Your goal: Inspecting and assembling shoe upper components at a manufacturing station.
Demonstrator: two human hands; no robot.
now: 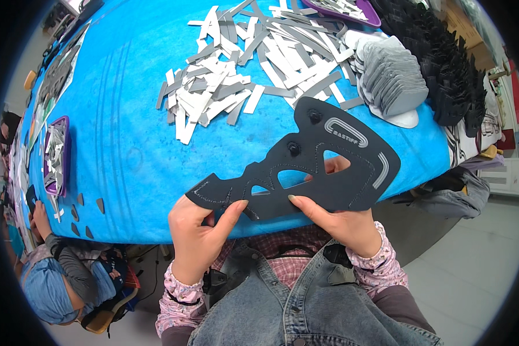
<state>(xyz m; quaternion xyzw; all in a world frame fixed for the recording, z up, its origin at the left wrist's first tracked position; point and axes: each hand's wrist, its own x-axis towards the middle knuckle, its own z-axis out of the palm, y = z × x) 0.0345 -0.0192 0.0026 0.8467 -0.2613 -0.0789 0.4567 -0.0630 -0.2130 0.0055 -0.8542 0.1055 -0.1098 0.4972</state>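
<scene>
By the table (132, 184), left hand (191, 236) and right hand (347, 227) pinch a panel (328, 190), thumbs (230, 218) uppermost.

Faded blue denim vest (242, 314); pink plaid shirt (291, 269); 2 pink floral oversleeves (181, 300).

At the near edge of the table (132, 127), a flat panel (328, 191) spans from the left hand (196, 236) to the right hand (343, 224). Beyond it lies a heap of strips (213, 95); right of that, a stack of pads (395, 81), then a pile of jagged pieces (444, 69). A tray (67, 155) (strips inside) sits far left, small offcuts (100, 205) nearer; another tray (377, 18) stands at the far right.
</scene>
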